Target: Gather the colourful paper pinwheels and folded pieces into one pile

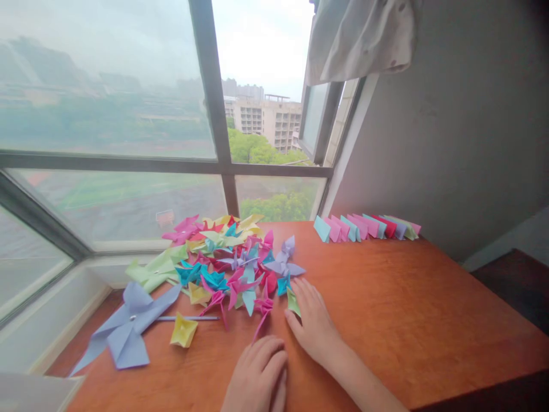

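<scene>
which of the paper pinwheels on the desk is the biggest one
The lavender pinwheel at the pile's near-left edge; it dwarfs the small colourful ones heaped beside it.

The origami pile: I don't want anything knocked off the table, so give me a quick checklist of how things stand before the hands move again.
1. Right hand empty, flat on table: ok.
2. Left hand holds nothing visible: ok, though its palm is hidden.
3. Right fingertips touch green piece at edge of pile: ok.
4. Pile clear of table edge: not ok, its far side reaches the window edge.
5. Pinwheel fully on table: cannot tell, one blade nears the left edge.
6. Row of folded papers standing, apart from hands: ok.
</scene>
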{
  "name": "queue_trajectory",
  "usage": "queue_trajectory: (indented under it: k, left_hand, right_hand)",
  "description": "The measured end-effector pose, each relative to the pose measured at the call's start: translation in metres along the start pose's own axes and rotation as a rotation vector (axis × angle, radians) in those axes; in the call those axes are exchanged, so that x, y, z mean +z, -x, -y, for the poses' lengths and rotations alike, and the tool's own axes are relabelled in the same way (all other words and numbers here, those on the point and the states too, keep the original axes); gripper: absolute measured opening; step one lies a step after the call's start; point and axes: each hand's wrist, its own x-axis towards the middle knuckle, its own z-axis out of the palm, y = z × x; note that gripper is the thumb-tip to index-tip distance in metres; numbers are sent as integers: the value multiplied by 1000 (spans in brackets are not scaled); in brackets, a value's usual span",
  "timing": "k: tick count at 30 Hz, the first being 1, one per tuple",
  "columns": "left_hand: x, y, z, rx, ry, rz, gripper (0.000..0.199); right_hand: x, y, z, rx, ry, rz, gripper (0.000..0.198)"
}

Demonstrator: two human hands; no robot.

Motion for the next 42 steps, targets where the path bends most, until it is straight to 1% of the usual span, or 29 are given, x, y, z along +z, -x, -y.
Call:
queue_trajectory:
  k: [3, 6, 9, 12, 13, 15, 17, 18, 19, 20, 22, 25, 28, 32, 35, 36, 37, 38, 40, 42]
  left_hand:
    - [-2, 4, -3, 23, 93, -71, 32]
    - [-5, 7, -1, -8, 85, -154, 37]
    - [-19, -1, 11, -129, 0, -257, 38]
    - [-39, -23, 31, -242, -190, -372, 33]
    - [-45, -30, 39, -292, -251, -361, 34]
    - [-54, -43, 54, -333, -325, -256, 34]
    - [-58, -48, 66, -297, -343, -90, 29]
    - [-58, -49, 70, -282, -343, -33, 26]
    - [-57, -49, 74, -275, -340, -5, 23]
    - [-56, -48, 77, -277, -331, -6, 21]
    - [-53, -47, 80, -281, -291, -53, 19]
    - [-54, -46, 83, -264, -207, -171, 19]
    - [-61, -45, 81, -290, -148, -296, 15]
    - [-75, -35, 63, -369, -34, -419, 10]
    - [-82, -19, 47, -405, 72, -500, 8]
    - [-82, -12, 44, -403, 81, -498, 8]
    - [-81, -5, 44, -394, 79, -470, 9]
    - [-79, 2, 45, -384, 67, -424, 11]
    - [-71, 16, 52, -379, 19, -284, 19]
    - [-63, 27, 58, -427, -56, -249, 27]
  right_hand:
    - [1, -8, 14, -29, -162, 1, 58]
    - [-10, -9, 15, -42, -363, -1, 50]
    - [-20, -9, 9, 30, -508, -71, 36]
    - [-24, -11, 4, 140, -526, -157, 27]
    - [-23, -11, 3, 156, -513, -172, 25]
    - [-22, -12, 3, 156, -482, -180, 23]
    - [-20, -12, 3, 148, -454, -169, 23]
    - [-20, -11, 3, 146, -447, -159, 23]
    - [-20, -11, 4, 145, -444, -146, 23]
    - [-20, -10, 4, 142, -445, -126, 23]
    - [-21, -9, 4, 131, -453, -72, 23]
    - [-23, -9, 7, 94, -461, 6, 22]
    - [-26, -10, 10, 51, -464, 24, 20]
    - [-27, -10, 12, 6, -473, 26, 19]
    - [-28, -11, 12, 5, -485, 32, 21]
    - [-28, -10, 12, 6, -486, 31, 21]
    - [-28, -10, 12, 7, -486, 30, 22]
    - [-28, -10, 12, 9, -484, 27, 22]
    - [-29, -10, 12, 14, -479, 24, 23]
    - [-29, -10, 11, 27, -477, 17, 24]
